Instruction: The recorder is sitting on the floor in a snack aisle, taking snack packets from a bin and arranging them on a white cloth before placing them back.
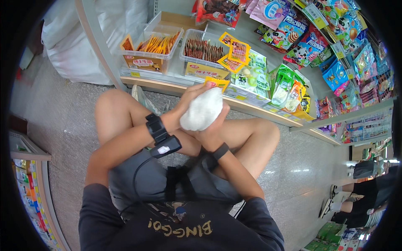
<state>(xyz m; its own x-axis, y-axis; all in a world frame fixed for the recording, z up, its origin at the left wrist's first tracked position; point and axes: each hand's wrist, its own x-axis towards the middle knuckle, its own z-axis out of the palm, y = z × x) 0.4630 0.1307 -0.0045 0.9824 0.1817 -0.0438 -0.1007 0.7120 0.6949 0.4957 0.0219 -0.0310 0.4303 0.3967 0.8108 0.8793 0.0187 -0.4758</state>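
Note:
A white cloth [202, 109] is bunched in my right hand [215, 128], whose fingers curl around its lower right side. My left hand [185, 103] pinches a yellow snack packet [220, 83] at the cloth's upper end; its palm lies beside the cloth. Just beyond, several yellow packets [239, 51] rest on the right edge of a clear plastic bin [205, 65] filled with upright brown packets. To its left stands another clear bin [146, 55] with orange-yellow packets in it.
The low shelf's front edge [176, 89] runs before my crossed legs. Green snack packets [251, 77] and an open box of pouches [306, 117] stand to the right. White sacks [91, 40] are at the upper left. Other people's legs [348, 200] show at the far right.

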